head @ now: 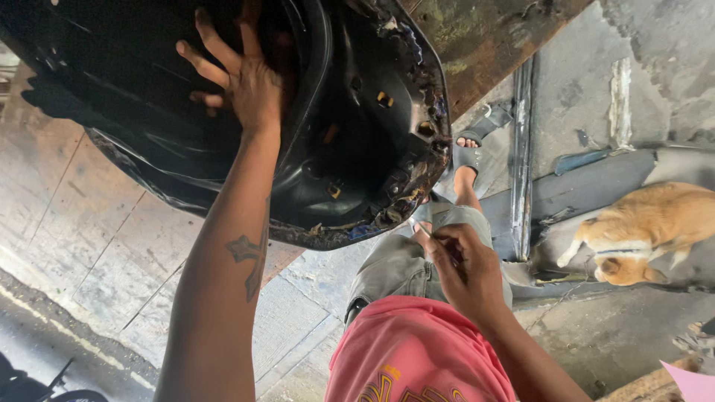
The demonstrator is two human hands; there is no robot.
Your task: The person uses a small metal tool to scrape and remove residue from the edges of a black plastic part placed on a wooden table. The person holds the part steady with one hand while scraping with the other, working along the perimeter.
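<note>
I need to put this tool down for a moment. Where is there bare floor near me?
Bare concrete floor lies left of the left arm, below the black seat base. Another patch sits right of the right hand, below the cat. It is crowded by the sandalled foot, the metal strip and the cat.

Left hand (242, 78) presses flat on a black seat base (357, 126); right hand (465, 272) pinches a thin tool (418, 229) beside its rim

The left hand (242, 82) lies on the seat base (350, 141) — right hand (462, 268) just below its edge, cat (640, 231) well right.
</note>
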